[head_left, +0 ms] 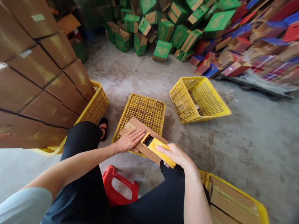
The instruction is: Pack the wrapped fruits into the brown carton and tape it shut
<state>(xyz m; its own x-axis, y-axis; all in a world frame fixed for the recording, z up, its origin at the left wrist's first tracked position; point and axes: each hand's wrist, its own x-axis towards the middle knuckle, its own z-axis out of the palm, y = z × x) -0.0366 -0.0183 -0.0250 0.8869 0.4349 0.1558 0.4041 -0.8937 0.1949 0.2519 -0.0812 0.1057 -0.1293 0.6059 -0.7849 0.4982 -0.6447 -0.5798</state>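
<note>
A flat brown cardboard box [153, 156] with clear tape at its far end lies slantwise over an upturned yellow plastic crate [146, 109]. My left hand [129, 140] rests on the box's top with its fingers stretched out, the thumb down by the near edge. In my right hand [176, 155] is a yellow handheld device [157, 147] with a dark window at its front end. The device is over the right part of the box, close to my left fingertips; whether it touches the cardboard I cannot tell.
Brown cartons [37, 65] are stacked high in a yellow crate [95, 104] on the left. Another yellow crate [182, 101] is tilted at the right; one holding cartons [230, 199] is near my right leg. Between my legs stands a red stool [111, 186]. Green boxes [162, 49] and red-blue boxes [235, 70] lie heaped behind.
</note>
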